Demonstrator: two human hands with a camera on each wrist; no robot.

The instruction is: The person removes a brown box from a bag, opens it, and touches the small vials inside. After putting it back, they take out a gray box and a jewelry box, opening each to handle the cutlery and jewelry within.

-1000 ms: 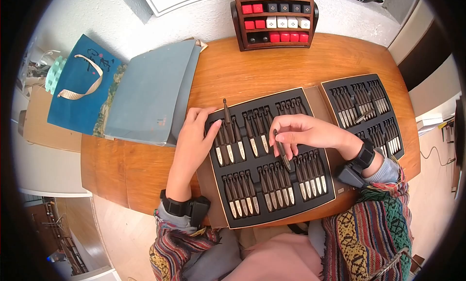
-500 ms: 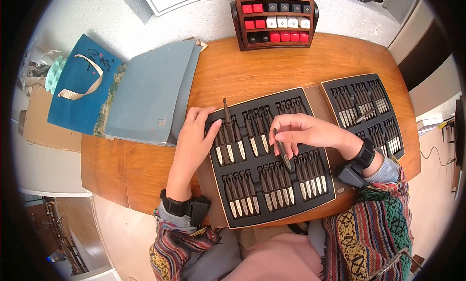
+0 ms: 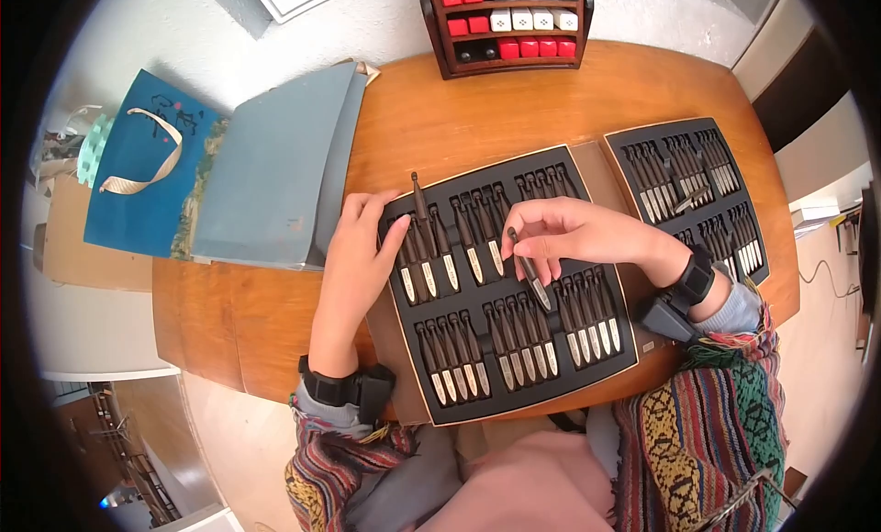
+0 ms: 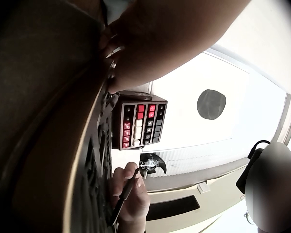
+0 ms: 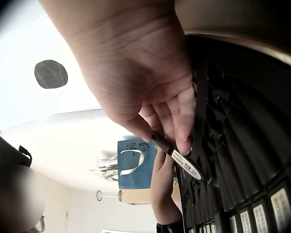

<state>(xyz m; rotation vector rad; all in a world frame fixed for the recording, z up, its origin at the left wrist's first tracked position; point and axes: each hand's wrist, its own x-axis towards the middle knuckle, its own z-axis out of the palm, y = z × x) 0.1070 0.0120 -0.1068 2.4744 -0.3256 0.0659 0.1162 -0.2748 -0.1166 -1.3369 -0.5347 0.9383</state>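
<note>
In the head view, my right hand [image 3: 569, 234] pinches a slim dark stick [image 3: 532, 273] between thumb and fingers, over the middle of a black tray [image 3: 500, 298]. The right wrist view shows a white printed label [image 5: 186, 164] on its flat, rounded end. Rows of similar sticks fill the tray's slots, label ends toward me. My left hand [image 3: 360, 243] rests on the tray's upper left corner, fingers extended over the edge. Its thumb lies beside a stick [image 3: 419, 194] that stands out above the others in its row.
A second black tray [image 3: 720, 202] of labelled sticks lies to the right, one lying across the rest. At the left stand a blue paper bag [image 3: 138, 224] and a grey-blue folder [image 3: 266, 183]. A wooden rack [image 3: 514, 66] of red, white and black pieces stands at the back.
The head view has tilted a little, so the trays and rack sit slightly higher in it. Both hands keep their places, and the right still holds the stick.
</note>
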